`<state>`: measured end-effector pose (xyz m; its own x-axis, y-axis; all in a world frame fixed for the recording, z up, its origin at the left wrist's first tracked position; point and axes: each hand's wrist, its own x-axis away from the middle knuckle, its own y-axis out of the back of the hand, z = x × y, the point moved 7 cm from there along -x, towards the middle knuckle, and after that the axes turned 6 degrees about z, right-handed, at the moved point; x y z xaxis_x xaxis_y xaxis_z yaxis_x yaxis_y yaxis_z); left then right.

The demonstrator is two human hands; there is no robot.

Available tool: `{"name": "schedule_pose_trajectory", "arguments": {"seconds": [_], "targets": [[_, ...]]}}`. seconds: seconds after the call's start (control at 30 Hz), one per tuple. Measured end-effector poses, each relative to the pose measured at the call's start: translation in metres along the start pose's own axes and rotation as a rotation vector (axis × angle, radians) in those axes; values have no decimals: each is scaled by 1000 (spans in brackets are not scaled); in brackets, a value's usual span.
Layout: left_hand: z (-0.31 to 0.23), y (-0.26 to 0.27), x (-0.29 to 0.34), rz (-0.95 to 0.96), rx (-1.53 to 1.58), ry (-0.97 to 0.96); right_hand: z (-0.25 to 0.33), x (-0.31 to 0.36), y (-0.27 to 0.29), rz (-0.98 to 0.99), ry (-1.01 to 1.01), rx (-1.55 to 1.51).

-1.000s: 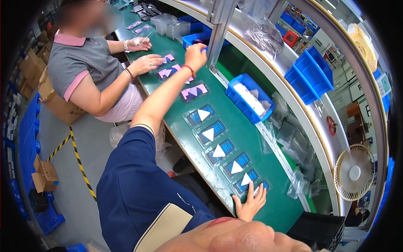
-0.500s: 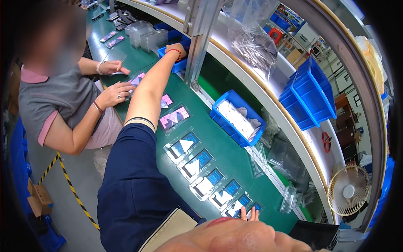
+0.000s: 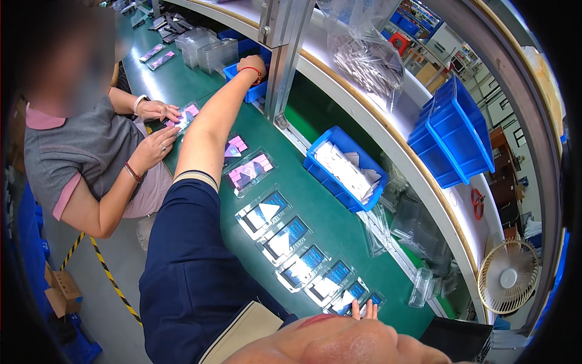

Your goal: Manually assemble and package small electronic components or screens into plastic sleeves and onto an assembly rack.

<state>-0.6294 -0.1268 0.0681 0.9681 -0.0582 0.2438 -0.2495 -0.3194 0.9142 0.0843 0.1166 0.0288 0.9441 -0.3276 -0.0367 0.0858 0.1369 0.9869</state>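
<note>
My left arm stretches to the far side of the bench, and my left hand [image 3: 251, 63] is down at a small blue bin [image 3: 257, 91], its fingers hidden inside. At the near end, fingertips of my right hand [image 3: 364, 310] show, stretched and slightly apart, by the last of a row of clear plastic trays. These trays hold dark-blue printed pieces, several with white folded paper on them, such as this tray [image 3: 286, 239]. Beyond them, a clear tray with a pink and purple patterned piece [image 3: 250, 172] lies near my left forearm.
Across the bench, a blue bin [image 3: 344, 168] holds white paper pieces. A co-worker at left has both hands on a pink patterned tray [image 3: 183, 117]. Stacked clear trays [image 3: 217, 54] stand farther off. A metal post [image 3: 284, 67], a shelf with a blue bin [image 3: 451, 136] and a fan [image 3: 508, 278] line the right.
The co-worker's far hand has come down onto the pink patterned tray. White paper now lies differently on the middle blue trays. My left hand stays at the small bin.
</note>
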Motion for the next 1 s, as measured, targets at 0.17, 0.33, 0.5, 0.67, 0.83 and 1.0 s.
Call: {"name": "schedule_pose_trajectory", "arguments": {"seconds": [0.17,0.33,0.5,0.67,0.83,1.0], "targets": [[11,-1,-7,-101,75,51,-2,2,-2,-19,-16,-10],[31,-5,-24,2,87,54,0,-1,-1,-16,10,-19],[10,-3,-14,-125,21,10,-1,1,0,-34,-13,-17],[7,-4,-13,-145,10,1,-2,1,0,7,-58,-10],[23,12,-8,-386,198,-86,0,3,0,-36,-16,5],[50,32,43,-457,281,-32,-3,5,13,-147,-9,-114]]}}
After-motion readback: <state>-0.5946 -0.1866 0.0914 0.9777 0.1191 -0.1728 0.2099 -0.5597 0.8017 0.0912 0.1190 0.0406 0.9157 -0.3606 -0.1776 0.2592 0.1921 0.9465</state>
